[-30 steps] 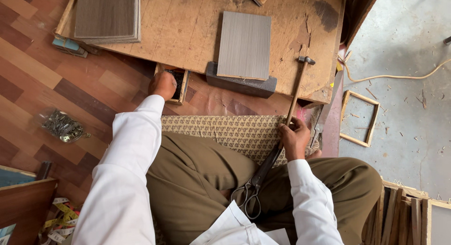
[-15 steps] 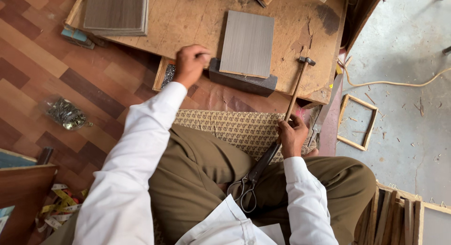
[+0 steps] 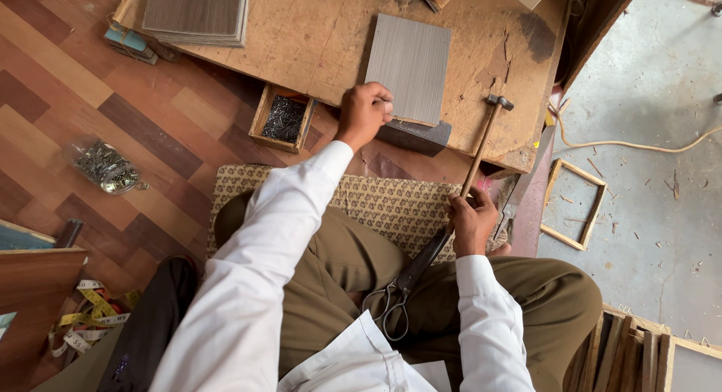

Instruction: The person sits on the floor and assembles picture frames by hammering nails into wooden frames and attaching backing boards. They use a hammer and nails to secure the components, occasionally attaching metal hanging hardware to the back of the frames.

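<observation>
The left hand point(image 3: 363, 113) is curled, fingertips pinched together at the near left corner of a grey square panel point(image 3: 408, 67) that lies flat on the wooden tabletop point(image 3: 316, 31); whatever it pinches is too small to make out. The panel's near edge rests over a dark block point(image 3: 418, 136) at the tabletop's near rim. The right hand point(image 3: 471, 222) is closed around the lower end of a hammer point(image 3: 481, 147) handle, whose metal head lies on the tabletop to the right of the panel. Just left of the left hand, a small open wooden box of dark nails point(image 3: 283, 119) sits at the tabletop's edge. A pair of large scissors point(image 3: 406, 283) lies across the person's lap, over a patterned mat point(image 3: 391, 204). Farther left, a stack of grey panels point(image 3: 197, 13) rests on the far corner of the tabletop, and a clear bag of metal bits point(image 3: 105, 166) lies on the wood-pattern floor. To the right, an empty wooden frame point(image 3: 573, 204) lies on the concrete floor.
</observation>
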